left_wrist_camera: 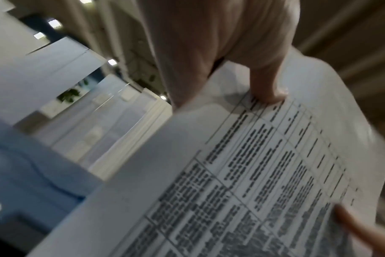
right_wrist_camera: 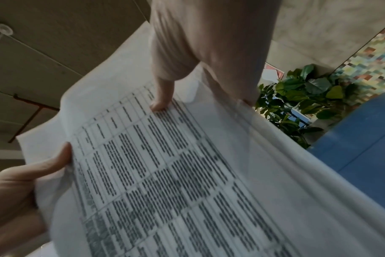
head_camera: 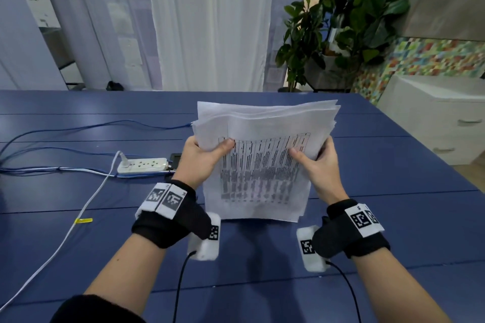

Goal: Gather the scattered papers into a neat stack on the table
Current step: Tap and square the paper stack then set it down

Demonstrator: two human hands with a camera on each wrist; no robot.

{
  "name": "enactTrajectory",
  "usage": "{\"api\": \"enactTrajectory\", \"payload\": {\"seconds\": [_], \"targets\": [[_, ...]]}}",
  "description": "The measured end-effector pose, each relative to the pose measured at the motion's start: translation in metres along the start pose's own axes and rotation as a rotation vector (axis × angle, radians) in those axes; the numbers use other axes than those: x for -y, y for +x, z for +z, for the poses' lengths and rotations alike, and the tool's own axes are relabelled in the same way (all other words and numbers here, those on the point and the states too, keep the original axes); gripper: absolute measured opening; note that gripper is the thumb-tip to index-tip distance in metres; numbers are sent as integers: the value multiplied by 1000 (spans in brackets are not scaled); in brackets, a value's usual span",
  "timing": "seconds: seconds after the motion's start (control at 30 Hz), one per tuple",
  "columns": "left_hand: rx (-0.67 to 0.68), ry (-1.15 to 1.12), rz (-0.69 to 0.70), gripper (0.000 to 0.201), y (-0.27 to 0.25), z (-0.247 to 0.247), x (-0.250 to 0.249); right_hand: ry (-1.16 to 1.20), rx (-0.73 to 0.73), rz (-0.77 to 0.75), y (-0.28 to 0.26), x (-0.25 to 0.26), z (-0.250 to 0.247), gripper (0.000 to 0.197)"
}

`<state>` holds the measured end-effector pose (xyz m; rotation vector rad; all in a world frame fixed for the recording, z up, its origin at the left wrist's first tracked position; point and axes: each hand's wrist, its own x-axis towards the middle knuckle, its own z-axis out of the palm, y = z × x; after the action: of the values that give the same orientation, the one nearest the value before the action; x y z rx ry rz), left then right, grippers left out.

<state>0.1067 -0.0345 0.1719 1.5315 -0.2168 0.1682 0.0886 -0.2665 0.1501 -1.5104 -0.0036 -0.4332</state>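
A bundle of white papers point(head_camera: 257, 165) with a printed table on the front sheet stands upright, its lower edge at or just above the blue table point(head_camera: 380, 165). My left hand point(head_camera: 202, 157) grips its left side, thumb on the front sheet. My right hand point(head_camera: 315, 162) grips the right side the same way. The top edges of the sheets are uneven and fan out. In the left wrist view my left thumb presses on the papers point(left_wrist_camera: 264, 173). In the right wrist view the papers point(right_wrist_camera: 165, 173) fill the frame, my right thumb on them.
A white power strip point(head_camera: 143, 165) with a white cable point(head_camera: 78, 220) and blue cables point(head_camera: 52, 136) lies on the table's left part. A potted plant point(head_camera: 338, 21) and a white cabinet point(head_camera: 441, 118) stand beyond the right edge. Curtains hang behind the table.
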Motion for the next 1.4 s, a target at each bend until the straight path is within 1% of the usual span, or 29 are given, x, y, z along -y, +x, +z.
{"api": "enactTrajectory", "payload": {"seconds": [0.03,0.1,0.13,0.17,0.23,0.33,0.37,0.4,0.47,0.57,0.63,0.7,0.73,0.77,0.8,0.83,0.9,0.97,1.07,1.2,1.3,1.4], "targets": [[-16,-5,-11,16,-3,2,6,-10,-3,-5,-1,0,0,48],[-2,18,-55,34,-10,6,20,-13,-21,28,-3,-5,-1,46],[11,31,-74,39,-13,8,25,-19,-16,52,-4,-8,-2,47],[12,41,-83,40,-13,9,29,-31,-12,69,-5,-11,-3,50],[-17,63,-64,34,-10,10,26,-76,-3,68,-7,-13,-4,52],[-74,94,19,21,-4,17,4,-110,-44,2,-4,-5,1,31],[-93,103,51,12,-3,20,-2,-94,-68,-21,-2,-1,4,28],[-124,113,96,12,-4,23,-8,-77,-94,-42,0,3,6,28],[-174,127,167,27,-5,24,-15,-46,-121,-82,3,8,9,30],[-153,148,224,37,-3,21,-10,-49,-106,-103,2,8,11,35],[-126,221,313,51,-6,17,-7,-29,-90,-100,1,8,11,40],[-155,228,417,62,-5,15,-4,-21,-82,-96,4,9,10,42],[-169,205,437,69,-3,15,-3,-20,-79,-97,4,10,9,42],[-168,165,429,75,0,15,-3,-22,-77,-97,5,11,9,42],[-156,137,409,75,2,15,-5,-27,-76,-96,6,13,8,41],[-143,134,407,70,5,14,-6,-33,-76,-95,7,14,8,40],[-144,195,431,47,7,15,-9,-35,-75,-94,7,15,9,39],[-191,191,448,32,6,16,-9,-27,-82,-95,7,15,9,38],[-284,139,422,23,3,17,-6,-15,-88,-97,7,15,9,37],[-329,50,410,6,1,16,-13,-19,-91,-94,9,14,7,35],[-349,-29,393,5,3,15,-19,-42,-88,-96,10,14,6,35],[-379,-48,317,13,7,11,-18,-58,-84,-93,11,13,5,37]]}}
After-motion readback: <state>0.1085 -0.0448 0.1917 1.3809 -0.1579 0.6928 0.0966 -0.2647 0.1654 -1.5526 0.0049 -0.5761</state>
